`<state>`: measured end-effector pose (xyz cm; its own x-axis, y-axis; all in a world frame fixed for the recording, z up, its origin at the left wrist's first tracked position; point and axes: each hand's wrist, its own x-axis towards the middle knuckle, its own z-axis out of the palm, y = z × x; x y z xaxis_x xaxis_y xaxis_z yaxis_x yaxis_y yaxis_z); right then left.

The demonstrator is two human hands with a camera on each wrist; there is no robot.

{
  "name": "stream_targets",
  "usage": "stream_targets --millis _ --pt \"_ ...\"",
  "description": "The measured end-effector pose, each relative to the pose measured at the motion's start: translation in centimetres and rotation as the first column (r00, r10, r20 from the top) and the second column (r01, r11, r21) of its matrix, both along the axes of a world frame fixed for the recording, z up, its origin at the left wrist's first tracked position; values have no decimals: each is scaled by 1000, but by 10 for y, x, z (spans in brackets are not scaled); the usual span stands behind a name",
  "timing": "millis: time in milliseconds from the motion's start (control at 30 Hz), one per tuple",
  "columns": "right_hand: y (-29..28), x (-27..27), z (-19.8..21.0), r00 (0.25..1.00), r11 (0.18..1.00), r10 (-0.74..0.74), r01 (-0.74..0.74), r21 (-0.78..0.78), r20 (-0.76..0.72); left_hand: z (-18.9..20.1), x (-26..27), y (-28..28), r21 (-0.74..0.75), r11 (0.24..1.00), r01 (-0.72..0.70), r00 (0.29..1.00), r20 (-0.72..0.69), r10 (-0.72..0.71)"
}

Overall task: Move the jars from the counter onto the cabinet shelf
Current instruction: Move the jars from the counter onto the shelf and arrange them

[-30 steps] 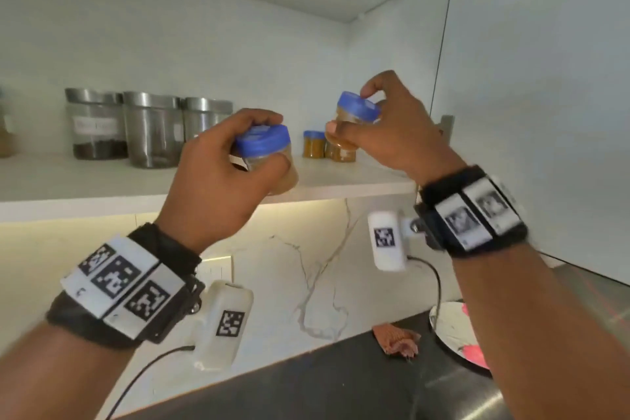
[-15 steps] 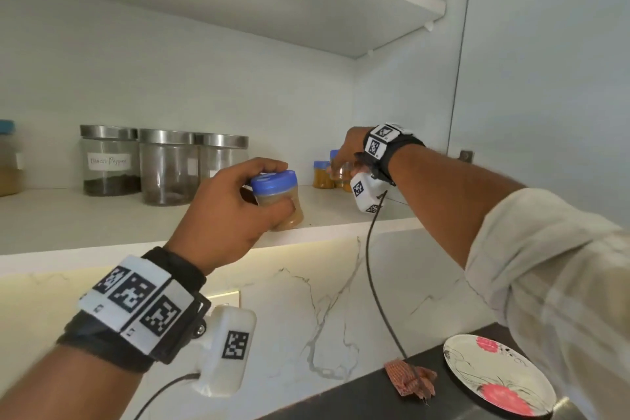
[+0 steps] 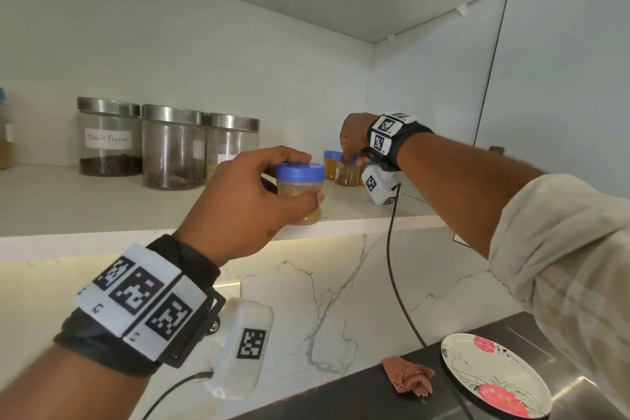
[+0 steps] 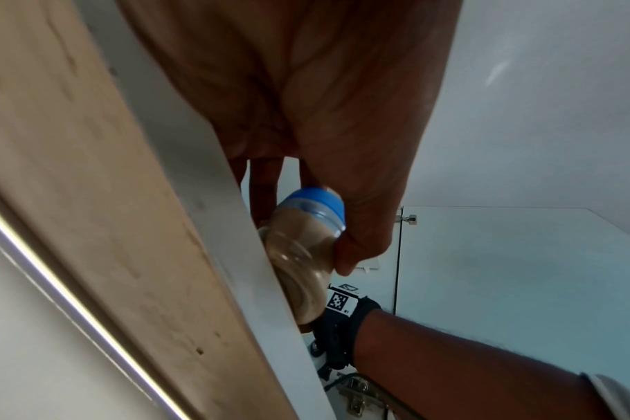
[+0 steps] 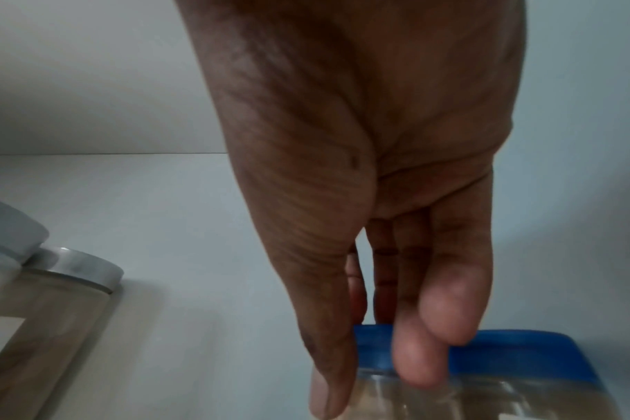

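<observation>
Head view: my left hand (image 3: 238,201) grasps a jar (image 3: 300,194) at the shelf (image 3: 102,215) edge, right hand (image 3: 354,140) grasps another (image 3: 347,176); set both flat before releasing.

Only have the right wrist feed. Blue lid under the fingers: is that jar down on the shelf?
Observer: Head view says it looks down. The right hand holds the back jar deep on the shelf, next to another small blue-lidded jar.
Operator: Left hand?
Observer: The left hand grips a second one, the front jar, right at the shelf's front edge.
Operator: Fully on?
Observer: No. In the left wrist view, part of its base shows past the edge.
</observation>
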<state>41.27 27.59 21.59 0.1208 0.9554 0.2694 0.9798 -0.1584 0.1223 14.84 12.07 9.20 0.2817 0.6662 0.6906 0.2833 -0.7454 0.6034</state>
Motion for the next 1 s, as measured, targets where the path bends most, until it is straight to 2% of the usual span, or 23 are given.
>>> stream_targets --millis 233,367,433,567,667,767,833,1000 --pt "0 4 0 994 1000 4 0 31 -112 -1 0 0 6 1000 -12 1000 -2 12" --pt "-27 -4 1 978 999 29 -24 28 -206 0 0 -2 0 1000 -21 1000 -14 21" --pt "-48 -8 4 961 995 90 -73 73 -262 1 0 -4 -4 1000 -24 1000 -12 24" --pt "-107 -28 8 848 960 281 -243 143 -450 1 1 -5 -12 999 -44 999 -4 44" --pt "-153 -52 1 754 914 391 -383 130 -529 1 1 -4 -41 997 -60 998 5 60" --pt "-187 -71 -14 724 877 430 -477 59 -540 1 2 -6 -57 996 -68 997 21 69" --pt "-200 -79 -24 733 867 444 -497 39 -515 0 2 -6 -59 996 -65 997 33 67" --pt "-197 -84 -37 738 879 462 -454 145 -492 1 2 -7 -63 994 -89 995 35 92"
